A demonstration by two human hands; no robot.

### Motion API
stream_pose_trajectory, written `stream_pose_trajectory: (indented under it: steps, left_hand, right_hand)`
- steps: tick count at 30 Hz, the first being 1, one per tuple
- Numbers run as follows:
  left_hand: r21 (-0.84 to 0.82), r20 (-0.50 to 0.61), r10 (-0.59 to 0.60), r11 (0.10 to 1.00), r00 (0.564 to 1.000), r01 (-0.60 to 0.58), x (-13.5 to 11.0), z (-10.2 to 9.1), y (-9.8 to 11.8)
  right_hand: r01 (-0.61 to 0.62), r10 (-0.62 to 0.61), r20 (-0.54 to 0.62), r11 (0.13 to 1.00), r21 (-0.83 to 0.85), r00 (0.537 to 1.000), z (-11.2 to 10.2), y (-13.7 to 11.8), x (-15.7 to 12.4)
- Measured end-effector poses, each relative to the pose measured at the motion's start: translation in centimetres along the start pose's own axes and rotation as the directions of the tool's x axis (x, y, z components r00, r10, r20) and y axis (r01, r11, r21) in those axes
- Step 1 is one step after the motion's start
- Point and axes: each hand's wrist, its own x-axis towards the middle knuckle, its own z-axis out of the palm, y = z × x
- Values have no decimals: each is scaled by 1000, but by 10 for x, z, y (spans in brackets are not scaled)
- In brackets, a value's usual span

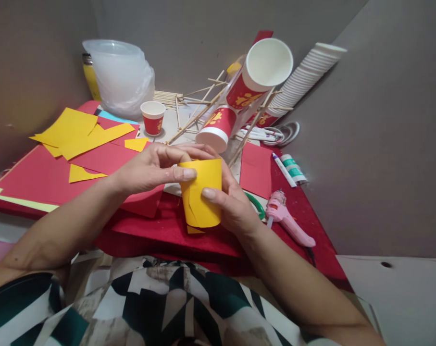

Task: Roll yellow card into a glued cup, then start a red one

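Both my hands hold a yellow paper tube [205, 206] upright over the table's front edge. My left hand [156, 166] grips its upper left rim, thumb on the outside and fingers behind. My right hand [235, 204] wraps its right side, with the thumb pressed on the front. A seam or crease runs down the front left of the tube. Whether a cup is inside is hidden. Behind my hands, red paper cups [216, 125] form a slanted column on a frame of thin wooden sticks [199, 115].
Red sheets [52, 168] and yellow paper pieces [73, 129] lie left. A small cup [153, 117] stands near a translucent bucket [113, 77]. At right are a pink glue gun [290, 223], green tape ring [255, 205], marker [284, 170] and a stack of cups [300, 77] leaning on the wall.
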Motion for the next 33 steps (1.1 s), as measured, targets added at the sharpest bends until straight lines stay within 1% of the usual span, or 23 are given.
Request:
stream_pose_trajectory:
  steps: [3, 6, 10, 14, 18, 22, 25, 27, 29, 31, 33]
  left_hand:
    - [4, -21, 13, 1000, 1000, -13, 1, -1, -2]
    - [37, -36, 26, 999, 999, -24, 2, -1, -4]
    - [54, -55, 33, 998, 998, -30, 2, 1, -7]
    - [-20, -61, 27, 999, 998, -28, 1, 0, -11]
    - [-110, -147, 8, 994, 989, -24, 1, -4, -16]
    - [-118, -190, 1, 993, 982, -24, 3, -4, -21]
    - [-111, -237, 18, 993, 971, -46, 6, -3, -21]
    - [-101, -304, 39, 992, 952, -73, 8, -4, -20]
    - [-78, -388, 61, 992, 920, -99, 10, -9, -19]
    - [-42, -476, 90, 991, 875, -125, 12, -17, -18]
    - [0, -569, 122, 989, 813, -148, 14, -29, -18]
  right_hand:
    - [-19, 20, -35, 1000, 17, 999, 1, 0, -1]
    - [-18, 19, -42, 1000, 19, 999, 0, 1, -1]
    - [-9, 9, -14, 1000, -10, 1000, -1, 2, 1]
    - [-37, 37, 33, 999, -15, 999, -4, 2, 3]
    - [-72, 71, 93, 997, 4, 993, -4, 3, 4]
    - [-103, 106, 123, 994, -26, 987, -3, 4, 5]
    - [-58, 61, 108, 998, -31, 992, -3, 3, 6]
    - [9, -5, 81, 999, -48, 997, -4, 3, 4]
    - [90, -85, 48, 992, -93, 995, -7, 2, 2]
    - [171, -170, 19, 975, -145, 985, -10, 0, -1]
    - [249, -255, -10, 951, -183, 967, -12, -1, -2]
